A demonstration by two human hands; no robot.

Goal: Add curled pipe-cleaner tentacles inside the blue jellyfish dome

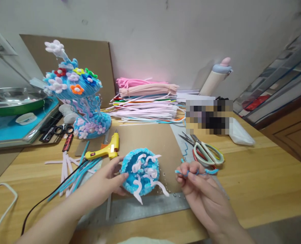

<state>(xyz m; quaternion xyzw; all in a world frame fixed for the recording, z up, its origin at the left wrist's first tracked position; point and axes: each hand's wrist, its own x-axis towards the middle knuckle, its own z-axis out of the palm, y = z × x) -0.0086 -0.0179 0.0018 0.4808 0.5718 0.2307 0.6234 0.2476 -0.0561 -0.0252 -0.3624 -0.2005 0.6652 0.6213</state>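
While the fingers of the left hand (112, 179) hold the left side of the round blue piece (129, 166), thumb on its near-left rim, the fingers of the right hand (200, 188) are pinched together on a twisted blue strand (211, 171), which sticks out on both sides of them. The round blue piece opens upward over the cardboard (171, 152) on the desk (254, 173), between the two hands; it is hollow like a cup, and curled pale pink strands (137, 185) stand in it, some reaching over its rim. Far beyond the left fingers, near the left edge of the view, a metal bowl (13, 96) with a green outside shows a shiny inner wall, but its contents are hard to make out. A small white dish (25, 118) lies just below it. Well beyond the right fingers, a cream bottle (213, 81) with a pink top leans, its inside out of sight. The left fingertips beneath the blue piece are hidden, the bowl is cut off, and a pixelated patch (208, 117) beyond the right fingers masks whatever lies there, beside a whitish translucent object (240, 133) too blurred to name.
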